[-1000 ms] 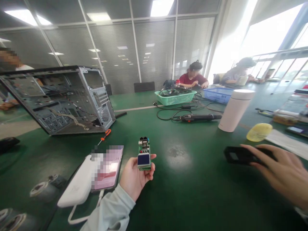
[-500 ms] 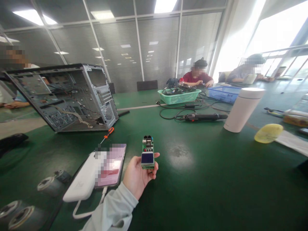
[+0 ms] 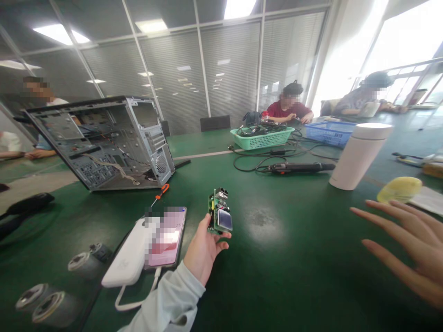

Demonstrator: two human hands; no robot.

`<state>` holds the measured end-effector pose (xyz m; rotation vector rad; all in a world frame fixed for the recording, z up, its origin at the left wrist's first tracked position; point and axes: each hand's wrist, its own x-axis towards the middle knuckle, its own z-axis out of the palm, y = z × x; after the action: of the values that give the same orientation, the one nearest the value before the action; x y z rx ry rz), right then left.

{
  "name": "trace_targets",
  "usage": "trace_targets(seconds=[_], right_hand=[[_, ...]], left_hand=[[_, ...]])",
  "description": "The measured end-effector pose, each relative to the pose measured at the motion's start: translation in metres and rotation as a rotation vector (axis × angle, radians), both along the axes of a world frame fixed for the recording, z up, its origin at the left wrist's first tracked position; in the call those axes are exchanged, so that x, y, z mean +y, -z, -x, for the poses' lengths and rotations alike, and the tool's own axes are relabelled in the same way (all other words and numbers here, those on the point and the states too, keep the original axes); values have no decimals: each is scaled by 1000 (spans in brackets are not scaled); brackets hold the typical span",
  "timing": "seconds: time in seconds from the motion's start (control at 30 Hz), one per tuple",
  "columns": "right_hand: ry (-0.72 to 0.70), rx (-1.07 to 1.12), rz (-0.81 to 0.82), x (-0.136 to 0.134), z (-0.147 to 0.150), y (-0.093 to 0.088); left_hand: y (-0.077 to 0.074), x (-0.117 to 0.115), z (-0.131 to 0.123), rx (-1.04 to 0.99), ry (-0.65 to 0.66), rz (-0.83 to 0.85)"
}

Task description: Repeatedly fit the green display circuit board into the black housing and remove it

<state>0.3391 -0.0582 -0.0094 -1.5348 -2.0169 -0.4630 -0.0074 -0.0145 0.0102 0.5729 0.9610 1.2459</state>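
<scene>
the green table (image 3: 277,272) spans the work area; clock positions are read from the bottom centre of the view, with twelve o'clock straight ahead. the computer case (image 3: 104,147) stands at eleven o'clock, open side exposed. the green basket (image 3: 261,142) sits between twelve and one o'clock and contains dark cables (image 3: 258,131). the blue basket (image 3: 328,135) sits near it at one o'clock. the black power tool (image 3: 290,168) lies on the nearer side of both baskets, also at one o'clock. the pale flask (image 3: 358,159) stands between one and two o'clock.

the right hand (image 3: 411,244) is at two o'clock, fingers and thumb spread, nearest to the yellow object (image 3: 399,188). the left hand (image 3: 204,251) is at twelve o'clock, pinching the circuit board by its near end between thumb and fingers. the white power bank (image 3: 129,258) lies at ten o'clock, just beside the phone (image 3: 173,235) at eleven.

the circuit board (image 3: 219,208) is at twelve o'clock; its long axis points roughly to twelve. the connectors (image 3: 221,193) form its far end. the small screen (image 3: 224,220) is at the near end, facing toward four o'clock.
</scene>
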Motion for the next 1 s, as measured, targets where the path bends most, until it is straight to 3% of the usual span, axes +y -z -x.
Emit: trace_targets(seconds=[0.07,0.17,0.33,0.47,0.57,0.77,0.9,1.0], right_hand=[[-140,-95,-66,4,37,-8],[-275,-100,-7,5,86,-24],[-484,-46,92,13,137,-33],[-699,72,171,37,155,-18],[-755,189,219,48,158,-10],[-755,186,271,45,153,-9],[-683,324,375,42,153,-6],[-609,602,576,40,159,-2]], left_hand=[[0,-2,1,180,-4,-132],[-1,-7,5,549,71,-391],[0,-12,9,980,202,-736],[3,-10,10,1019,260,-813],[2,-8,12,1062,244,-844],[1,-9,14,1210,256,-936],[0,-10,13,1105,71,-840],[-2,-11,12,985,-30,-757]])
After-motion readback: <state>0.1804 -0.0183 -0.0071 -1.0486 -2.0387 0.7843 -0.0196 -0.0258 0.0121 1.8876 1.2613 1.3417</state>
